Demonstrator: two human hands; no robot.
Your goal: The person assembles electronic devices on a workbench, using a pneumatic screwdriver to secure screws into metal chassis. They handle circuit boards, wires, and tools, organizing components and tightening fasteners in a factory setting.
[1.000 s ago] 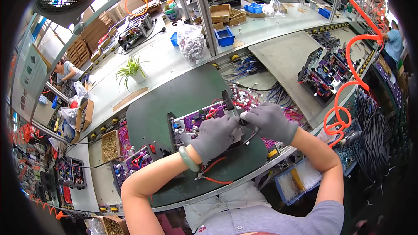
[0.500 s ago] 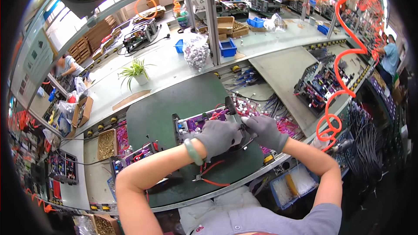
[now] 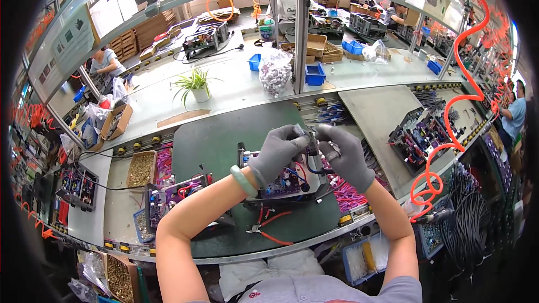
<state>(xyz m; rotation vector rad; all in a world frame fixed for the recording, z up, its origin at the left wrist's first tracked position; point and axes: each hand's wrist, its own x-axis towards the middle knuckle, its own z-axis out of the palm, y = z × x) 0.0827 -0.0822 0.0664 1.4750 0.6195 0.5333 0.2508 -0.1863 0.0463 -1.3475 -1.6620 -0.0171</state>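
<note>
An electronic chassis (image 3: 289, 186) with a purple circuit board, wires and dark end panels lies on the dark green mat (image 3: 224, 126) before me. Over it, my left hand (image 3: 281, 151), in a grey glove, pinches the upper end of a dark cable (image 3: 312, 163) that loops down to the chassis. My right hand (image 3: 347, 156), also gloved, is closed close beside it with curled fingers; what it holds, if anything, is hidden. Nearer to me, a pair of red-handled cutters (image 3: 264, 229) rests on the mat.
Another chassis (image 3: 177, 193) stands left of the mat, and one (image 3: 426, 137) to the right. Pink wire bundles (image 3: 353, 193) lie beside the mat. An orange coiled hose (image 3: 429, 185) hangs at right. A potted plant (image 3: 199, 92) stands on the far bench. Other people work beyond.
Both hands have lifted off the chassis end, and the left one now holds up a cable end. More of the circuit board shows. The whole view has shifted a little.
</note>
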